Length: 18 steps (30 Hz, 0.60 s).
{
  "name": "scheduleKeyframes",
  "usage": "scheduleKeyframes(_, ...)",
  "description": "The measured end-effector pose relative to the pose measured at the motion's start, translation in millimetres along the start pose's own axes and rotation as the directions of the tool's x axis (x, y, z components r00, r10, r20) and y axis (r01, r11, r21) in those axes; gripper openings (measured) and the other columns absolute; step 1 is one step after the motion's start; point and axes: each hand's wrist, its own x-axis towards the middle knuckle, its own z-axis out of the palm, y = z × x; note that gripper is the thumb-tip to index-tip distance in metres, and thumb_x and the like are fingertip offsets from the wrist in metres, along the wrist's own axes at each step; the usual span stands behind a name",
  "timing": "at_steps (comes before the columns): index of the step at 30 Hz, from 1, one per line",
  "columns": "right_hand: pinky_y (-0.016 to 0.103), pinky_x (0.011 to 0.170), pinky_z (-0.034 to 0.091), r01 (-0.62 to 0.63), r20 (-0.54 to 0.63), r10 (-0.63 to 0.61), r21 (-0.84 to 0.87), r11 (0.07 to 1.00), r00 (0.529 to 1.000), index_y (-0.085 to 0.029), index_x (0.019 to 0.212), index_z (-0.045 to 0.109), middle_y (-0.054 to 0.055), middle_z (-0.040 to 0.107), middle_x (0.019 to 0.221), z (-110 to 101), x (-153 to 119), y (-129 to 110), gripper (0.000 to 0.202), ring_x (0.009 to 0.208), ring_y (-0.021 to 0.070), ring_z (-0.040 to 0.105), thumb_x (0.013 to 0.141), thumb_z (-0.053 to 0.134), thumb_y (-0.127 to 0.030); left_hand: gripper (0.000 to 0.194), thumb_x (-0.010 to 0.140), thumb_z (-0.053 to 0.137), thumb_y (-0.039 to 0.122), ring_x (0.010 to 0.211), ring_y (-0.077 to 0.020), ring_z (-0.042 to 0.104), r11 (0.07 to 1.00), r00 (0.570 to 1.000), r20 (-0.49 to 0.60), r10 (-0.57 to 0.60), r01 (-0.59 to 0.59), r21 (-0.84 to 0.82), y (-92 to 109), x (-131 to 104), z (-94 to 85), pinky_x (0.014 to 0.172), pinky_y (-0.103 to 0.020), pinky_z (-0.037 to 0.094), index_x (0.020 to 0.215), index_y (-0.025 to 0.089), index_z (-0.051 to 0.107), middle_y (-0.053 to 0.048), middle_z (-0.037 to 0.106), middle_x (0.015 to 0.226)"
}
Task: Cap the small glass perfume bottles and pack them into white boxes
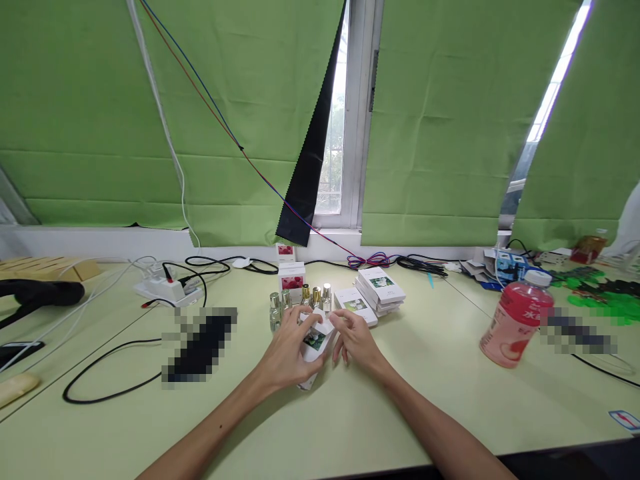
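Note:
My left hand (286,352) is wrapped around a small white carton (315,341) with a white-flower picture, held tilted above the table. At its upper end, the thumb and index finger of my right hand (359,340) pinch the top flap; the other fingers hang loosely below. Just behind the carton stand several small glass bottles (287,300) with gold or silver caps, partly hidden by my left hand. Two white cartons with red-flower pictures (292,280) are behind them. To the right of the bottles lie a flat white carton (356,305) and a stack of similar cartons (381,288).
A pink drink bottle (517,320) stands on the right of the table (440,387). A power strip (167,290) and cables lie at left. Pixelated dark objects are on both sides. Bundled wires (370,259) run along the back, below green blinds (440,120).

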Motion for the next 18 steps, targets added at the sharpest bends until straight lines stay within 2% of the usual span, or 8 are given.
scheduleKeyframes(4, 0.018, 0.027, 0.025, -0.009, -0.056, 0.004, -0.087, 0.996, 0.998, -0.018, 0.092, 0.059, -0.007, 0.052, 0.045, 1, -2, -5, 0.061, 0.032, 0.0155, 0.058, 0.088, 0.045, -0.077, 0.046, 0.073, 0.068, 0.027, 0.115, -0.0307, 0.054, 1.0, 0.998, 0.055, 0.001, 0.0, -0.019, 2, 0, -3.5, 0.09, -0.042, 0.052, 0.117, 0.026, 0.055, -0.01, 0.05, 0.126)
scheduleKeyframes(9, 0.022, 0.029, 0.027, 0.017, -0.11, -0.041, -0.215, 0.977, 0.993, -0.022, 0.089, 0.059, -0.004, 0.055, 0.048, 2, -4, 0, 0.058, 0.029, 0.0135, 0.05, 0.095, 0.034, -0.074, 0.045, 0.074, 0.066, 0.028, 0.106, -0.0272, 0.06, 0.999, 0.987, 0.163, 0.0, 0.007, -0.041, 3, 0, -9.8, 0.086, -0.039, 0.053, 0.117, 0.027, 0.054, -0.01, 0.051, 0.128)
scheduleKeyframes(13, 0.028, 0.046, 0.042, 0.097, -0.145, -0.169, -0.404, 0.909, 0.975, -0.023, 0.09, 0.061, 0.001, 0.062, 0.06, -2, -2, 2, 0.044, 0.047, 0.0192, 0.06, 0.101, 0.037, -0.059, 0.049, 0.071, 0.067, 0.027, 0.109, -0.0287, 0.059, 0.999, 0.965, 0.262, 0.001, 0.012, -0.047, 2, -2, -13.5, 0.093, -0.042, 0.051, 0.118, 0.026, 0.054, -0.01, 0.051, 0.13)
scheduleKeyframes(18, 0.032, 0.059, 0.041, 0.097, -0.179, -0.264, -0.625, 0.774, 0.948, -0.02, 0.097, 0.065, 0.001, 0.058, 0.053, -11, 4, -6, 0.031, 0.049, 0.0217, 0.058, 0.101, 0.042, -0.041, 0.048, 0.068, 0.067, 0.024, 0.103, -0.027, 0.061, 0.999, 0.931, 0.365, 0.026, -0.008, -0.051, -2, -3, -14.4, 0.088, -0.037, 0.052, 0.115, 0.026, 0.057, -0.008, 0.056, 0.119)
